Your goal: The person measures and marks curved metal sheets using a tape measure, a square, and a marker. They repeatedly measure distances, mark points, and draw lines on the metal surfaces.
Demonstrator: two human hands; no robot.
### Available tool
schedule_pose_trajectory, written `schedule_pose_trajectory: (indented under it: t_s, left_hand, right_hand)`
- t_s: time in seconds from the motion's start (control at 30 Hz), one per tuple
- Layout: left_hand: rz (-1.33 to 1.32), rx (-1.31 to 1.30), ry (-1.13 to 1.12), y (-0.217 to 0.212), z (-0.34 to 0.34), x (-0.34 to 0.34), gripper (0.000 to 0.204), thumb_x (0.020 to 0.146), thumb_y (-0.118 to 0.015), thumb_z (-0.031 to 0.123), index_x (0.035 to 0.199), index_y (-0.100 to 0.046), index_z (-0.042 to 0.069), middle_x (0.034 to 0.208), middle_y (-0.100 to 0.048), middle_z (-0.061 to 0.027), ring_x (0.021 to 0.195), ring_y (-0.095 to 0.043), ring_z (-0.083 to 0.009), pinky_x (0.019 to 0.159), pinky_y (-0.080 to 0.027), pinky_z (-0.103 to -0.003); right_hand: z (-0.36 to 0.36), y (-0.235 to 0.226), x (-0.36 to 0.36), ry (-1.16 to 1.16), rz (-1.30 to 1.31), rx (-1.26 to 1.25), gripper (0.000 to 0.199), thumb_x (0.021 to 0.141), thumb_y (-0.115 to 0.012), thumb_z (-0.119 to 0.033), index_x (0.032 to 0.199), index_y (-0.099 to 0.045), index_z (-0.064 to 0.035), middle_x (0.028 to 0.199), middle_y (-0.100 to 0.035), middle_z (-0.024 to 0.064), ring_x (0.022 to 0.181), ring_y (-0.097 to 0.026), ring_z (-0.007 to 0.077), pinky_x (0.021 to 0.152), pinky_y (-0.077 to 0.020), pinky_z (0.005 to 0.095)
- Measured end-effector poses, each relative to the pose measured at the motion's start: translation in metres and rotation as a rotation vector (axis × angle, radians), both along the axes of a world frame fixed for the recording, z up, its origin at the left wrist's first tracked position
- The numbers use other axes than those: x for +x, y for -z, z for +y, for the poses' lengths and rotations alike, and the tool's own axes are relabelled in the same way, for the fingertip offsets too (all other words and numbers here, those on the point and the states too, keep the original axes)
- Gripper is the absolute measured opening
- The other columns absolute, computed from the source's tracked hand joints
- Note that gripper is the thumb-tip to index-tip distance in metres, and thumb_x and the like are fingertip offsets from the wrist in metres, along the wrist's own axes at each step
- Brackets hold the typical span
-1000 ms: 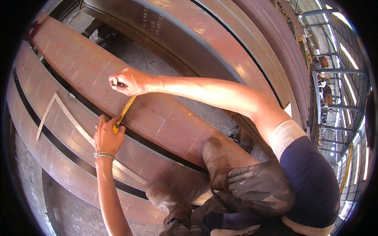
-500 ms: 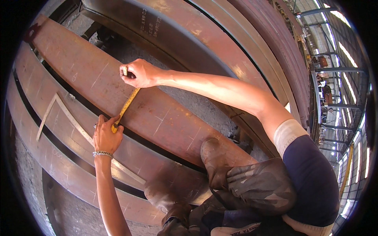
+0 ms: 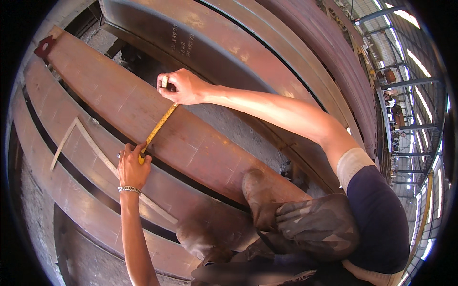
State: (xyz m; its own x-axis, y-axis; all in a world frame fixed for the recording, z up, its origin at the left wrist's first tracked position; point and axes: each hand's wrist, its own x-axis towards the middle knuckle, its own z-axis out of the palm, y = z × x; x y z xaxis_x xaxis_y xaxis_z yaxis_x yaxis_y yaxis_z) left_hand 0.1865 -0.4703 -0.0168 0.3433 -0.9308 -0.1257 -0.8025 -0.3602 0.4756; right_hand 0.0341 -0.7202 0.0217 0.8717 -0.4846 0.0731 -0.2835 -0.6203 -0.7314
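Observation:
A yellow measuring tape (image 3: 161, 122) is stretched across a long rust-brown steel plate (image 3: 210, 159), between my two hands. My left hand (image 3: 134, 167) is closed on the tape's near end at the plate's near edge, with a yellow-and-black part showing by the fingers. At the far edge my right hand (image 3: 187, 87) is curled in a fist where the blade ends. A pale, chalk-like stick (image 3: 165, 81) pokes up out of that fist. Below my left wrist, an L-shaped metal square (image 3: 95, 146) lies across the neighbouring plates. Thin pale lines mark the plate's face.
Curved steel plates (image 3: 43, 114) lie side by side with dark gaps between them. My boot (image 3: 255, 190) rests on the marked plate. Beyond it stands a deep curved beam (image 3: 224, 52). A red-brown bracket (image 3: 44, 46) sits at the plate's far left end.
Both hands and the tape have shifted slightly right along the plate, my right hand the most. The view has moved a little too. Both grips look the same.

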Motion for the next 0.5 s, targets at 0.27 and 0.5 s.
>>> schedule_pose_trajectory:
  t_s: [0.27, 0.5]
  left_hand:
    - [0.024, -0.287, -0.123, -0.037, -0.005, 0.06, 0.042, 0.083, -0.069, 0.013, 0.124, -0.073, 0.014, 0.109, -0.067, -0.0146, 0.103, -0.065, -0.0353, 0.098, -0.05, -0.045]
    - [0.052, -0.267, -0.229, -0.053, 0.021, 0.114, 0.042, 0.084, -0.067, 0.016, 0.125, -0.072, 0.016, 0.103, -0.066, -0.0143, 0.102, -0.065, -0.0339, 0.096, -0.051, -0.045]
  right_hand:
    - [-0.015, -0.052, -0.006, 0.056, -0.113, -0.085, 0.012, 0.094, -0.068, -0.018, 0.092, -0.065, -0.0065, 0.075, -0.07, 0.0105, 0.068, -0.069, 0.0203, 0.063, -0.0521, 0.0346]
    - [-0.008, -0.094, -0.014, 0.066, -0.09, -0.23, 0.01, 0.094, -0.068, -0.015, 0.092, -0.064, -0.0055, 0.074, -0.067, 0.0089, 0.062, -0.063, 0.0189, 0.06, -0.049, 0.0347]
